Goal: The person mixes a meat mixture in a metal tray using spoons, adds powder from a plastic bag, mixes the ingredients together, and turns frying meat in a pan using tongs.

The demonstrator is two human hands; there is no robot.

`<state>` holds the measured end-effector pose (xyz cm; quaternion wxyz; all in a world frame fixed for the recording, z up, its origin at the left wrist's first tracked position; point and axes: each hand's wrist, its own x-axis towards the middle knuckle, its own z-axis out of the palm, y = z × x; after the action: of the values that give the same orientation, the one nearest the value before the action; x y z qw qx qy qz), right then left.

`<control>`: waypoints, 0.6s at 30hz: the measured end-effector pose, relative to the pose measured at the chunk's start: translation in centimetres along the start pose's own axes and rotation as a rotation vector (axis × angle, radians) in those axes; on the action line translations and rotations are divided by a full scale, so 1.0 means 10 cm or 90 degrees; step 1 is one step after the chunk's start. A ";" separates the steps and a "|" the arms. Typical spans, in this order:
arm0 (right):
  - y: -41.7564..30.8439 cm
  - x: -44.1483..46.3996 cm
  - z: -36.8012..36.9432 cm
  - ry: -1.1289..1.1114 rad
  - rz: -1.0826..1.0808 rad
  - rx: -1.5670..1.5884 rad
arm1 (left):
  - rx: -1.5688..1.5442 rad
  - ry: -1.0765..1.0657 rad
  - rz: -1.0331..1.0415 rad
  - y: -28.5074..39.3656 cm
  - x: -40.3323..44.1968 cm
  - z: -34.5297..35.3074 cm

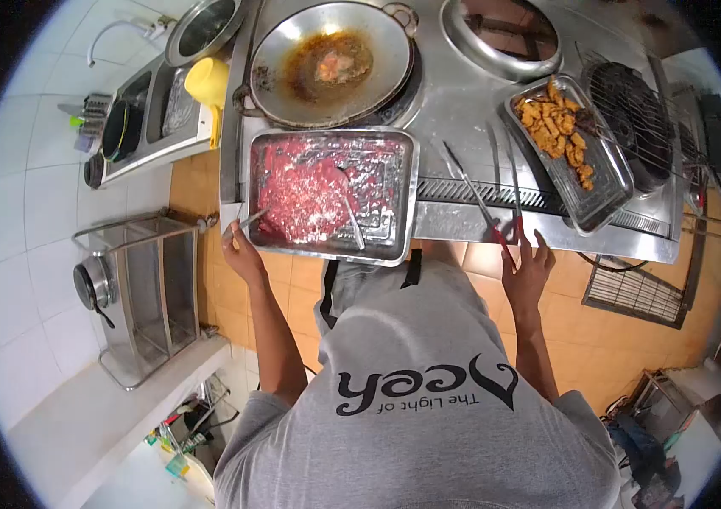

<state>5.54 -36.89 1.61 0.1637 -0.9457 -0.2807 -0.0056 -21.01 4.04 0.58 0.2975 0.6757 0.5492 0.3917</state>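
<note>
My left hand is at the near left corner of a metal tray, its fingers closed around the end of a thin metal utensil. The utensil's other end goes into red, wet-looking raw meat dusted with white flour. A metal spoon also rests in the meat. In my right hand are long metal tongs with red grips, their two arms spread apart over the counter. Nothing is between the tips. Right of them, a second tray holds browned fried pieces.
A large wok with brownish oil and something frying stands behind the meat tray. Further right are a round metal lid or pan and a wire grate. A yellow jug stands by the sink at left, above a metal rack.
</note>
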 end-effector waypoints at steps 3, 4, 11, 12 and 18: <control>-0.58 0.13 -0.04 -0.071 -0.047 0.167 | 0.016 -0.058 0.039 0.14 -0.01 -0.05; -0.85 0.23 -0.03 -0.046 -0.157 0.235 | 0.033 -0.084 0.064 0.24 0.01 -0.06; -2.15 0.39 0.73 -0.306 -0.200 0.116 | 0.045 -0.212 0.197 0.40 0.46 -0.17; -2.20 0.36 0.89 -0.298 -0.184 0.062 | 0.036 -0.232 0.206 0.35 0.55 -0.19; -2.55 0.30 1.03 -0.271 -0.039 0.018 | -0.097 -0.270 0.232 0.35 0.94 -0.20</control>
<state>-6.33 -11.95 -0.05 0.1138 -0.9141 -0.3378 0.1933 -20.13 12.37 6.42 0.3805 0.8056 0.3133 0.3287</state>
